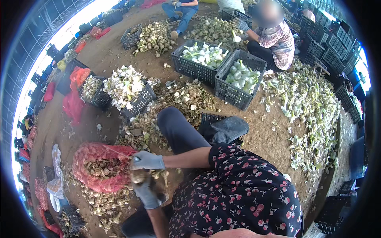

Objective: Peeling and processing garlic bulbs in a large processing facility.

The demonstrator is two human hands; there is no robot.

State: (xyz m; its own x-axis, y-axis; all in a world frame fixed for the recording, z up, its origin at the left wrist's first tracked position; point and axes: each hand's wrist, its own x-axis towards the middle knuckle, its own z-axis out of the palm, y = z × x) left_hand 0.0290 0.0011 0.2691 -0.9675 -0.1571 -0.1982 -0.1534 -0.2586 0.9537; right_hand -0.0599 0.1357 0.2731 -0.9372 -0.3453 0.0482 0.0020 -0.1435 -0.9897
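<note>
My left hand [145, 193], in a grey glove, is shut on a garlic bulb [137, 178], blurred and brownish. Just above it is my gloved right hand [147, 160], its fingers curled close to the bulb. A thin pale strip [116, 151] runs from the bag's rim toward those fingers; whether they grip it, or a tool, is unclear. Left of both hands sits a red mesh bag [86, 178], rolled open around dry garlic bulbs [102, 171]. More untrimmed garlic [105, 202] lies on the ground below it.
Black plastic crates [235, 99] [193, 64] hold peeled white garlic. Another crate [141, 99] is heaped with husks. Trimmings [309, 107] cover the ground at right. One co-worker [278, 44] sits beyond the crates, another person [183, 13] farther back. Stacked crates [339, 44] line the right side.
</note>
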